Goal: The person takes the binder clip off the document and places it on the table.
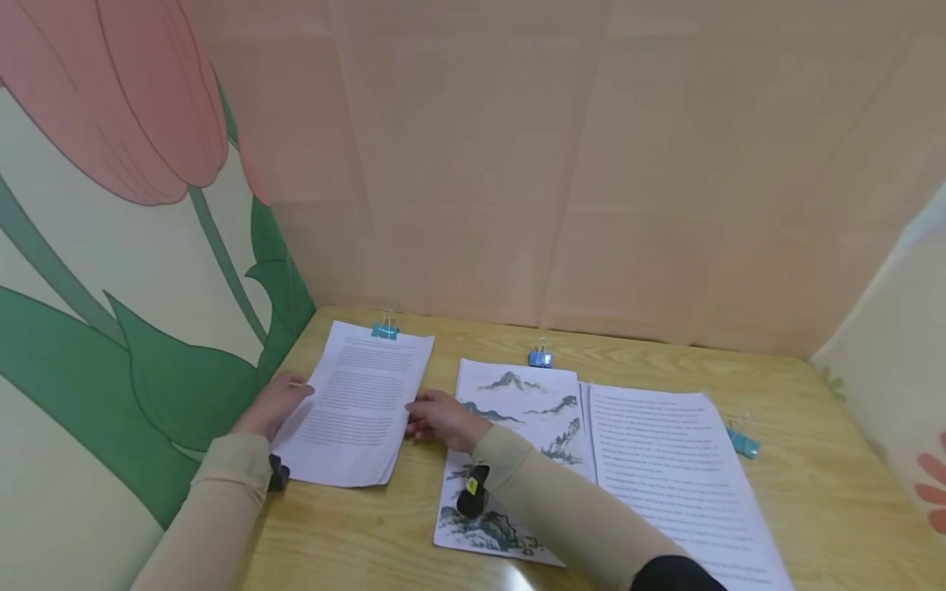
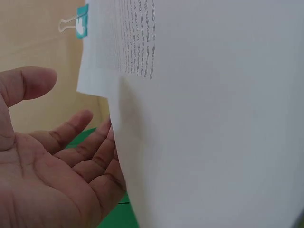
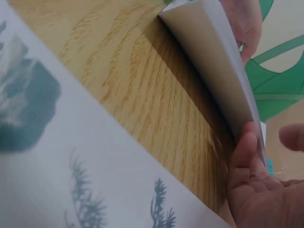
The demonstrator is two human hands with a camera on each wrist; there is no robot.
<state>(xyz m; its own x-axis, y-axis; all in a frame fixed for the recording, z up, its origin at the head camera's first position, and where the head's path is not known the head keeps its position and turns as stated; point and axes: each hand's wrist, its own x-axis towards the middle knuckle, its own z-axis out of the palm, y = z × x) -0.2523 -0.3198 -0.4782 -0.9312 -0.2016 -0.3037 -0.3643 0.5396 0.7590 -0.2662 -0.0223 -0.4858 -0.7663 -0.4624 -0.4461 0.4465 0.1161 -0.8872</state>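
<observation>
A stack of printed white sheets (image 1: 351, 402) lies at the left of the table, with a teal binder clip (image 1: 384, 331) at its top edge. My left hand (image 1: 273, 404) touches the stack's left edge. In the left wrist view its thumb is apart from the paper, and the fingers lie loosely along the sheets' edge. On the opposite edge is my right hand (image 1: 447, 420). The right wrist view has its fingertips against the raised paper edge and the thumb held away. The stack's side nearest me is partly lifted in that view.
Sheets with ink-painted mountains (image 1: 517, 394) lie mid-table, partly under my right forearm, with a blue binder clip (image 1: 540, 359) above them. Another printed stack (image 1: 665, 460) is on the right, a teal clip (image 1: 742, 443) beside it. Walls border the wooden table (image 1: 828, 484).
</observation>
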